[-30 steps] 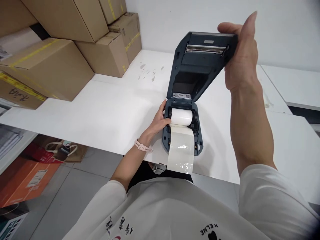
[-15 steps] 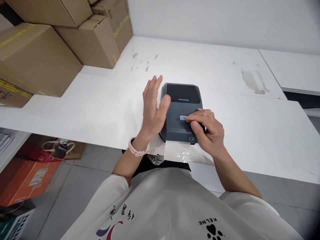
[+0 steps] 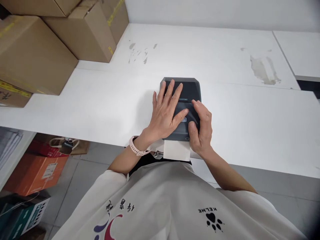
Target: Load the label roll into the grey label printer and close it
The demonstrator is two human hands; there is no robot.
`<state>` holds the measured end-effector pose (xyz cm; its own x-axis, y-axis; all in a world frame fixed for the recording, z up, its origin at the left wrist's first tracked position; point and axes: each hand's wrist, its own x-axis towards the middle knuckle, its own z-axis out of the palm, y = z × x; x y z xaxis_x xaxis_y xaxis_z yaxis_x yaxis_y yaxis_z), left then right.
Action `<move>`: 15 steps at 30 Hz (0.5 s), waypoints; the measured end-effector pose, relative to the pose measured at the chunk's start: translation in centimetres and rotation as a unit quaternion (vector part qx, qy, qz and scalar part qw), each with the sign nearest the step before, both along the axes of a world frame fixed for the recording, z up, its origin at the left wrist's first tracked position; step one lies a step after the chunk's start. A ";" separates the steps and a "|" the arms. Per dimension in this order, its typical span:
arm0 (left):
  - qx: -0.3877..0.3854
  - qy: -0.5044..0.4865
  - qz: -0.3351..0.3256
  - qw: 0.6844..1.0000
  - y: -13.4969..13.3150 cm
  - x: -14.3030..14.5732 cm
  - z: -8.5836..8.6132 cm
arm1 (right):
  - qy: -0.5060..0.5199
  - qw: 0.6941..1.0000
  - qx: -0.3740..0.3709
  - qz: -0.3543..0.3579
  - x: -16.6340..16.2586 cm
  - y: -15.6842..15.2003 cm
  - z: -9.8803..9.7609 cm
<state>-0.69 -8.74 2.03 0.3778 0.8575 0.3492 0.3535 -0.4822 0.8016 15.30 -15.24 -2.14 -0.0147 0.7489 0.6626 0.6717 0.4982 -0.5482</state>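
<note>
A dark grey label printer (image 3: 191, 89) sits near the front edge of the white table, with a black panel across its far part. My left hand (image 3: 163, 116) lies flat over the printer's left and middle top, fingers spread, the thumb by the pale button (image 3: 184, 119). Along the printer's right side, my right hand (image 3: 203, 128) is curled round the edge, its thumb and forefinger against the casing. Some of its fingertips are hidden. A blank white label strip (image 3: 176, 150) sticks out of the printer's near side and hangs over the table edge.
Cardboard boxes (image 3: 37, 50) are stacked at the table's left back. The white table (image 3: 237, 133) has peeled patches and a gap at the far right. Below on the left are an orange box (image 3: 45, 173), a paper bag (image 3: 81, 148) and a teal box (image 3: 21, 213).
My left hand has come down from beside the printer onto its top. My right hand has shifted from the button to the printer's right side.
</note>
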 end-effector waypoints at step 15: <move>-0.549 -0.156 -0.097 0.815 -11.5 -3.0 -4.3 | 0.100 0.995 -0.003 -0.012 -0.6 -0.6 -0.5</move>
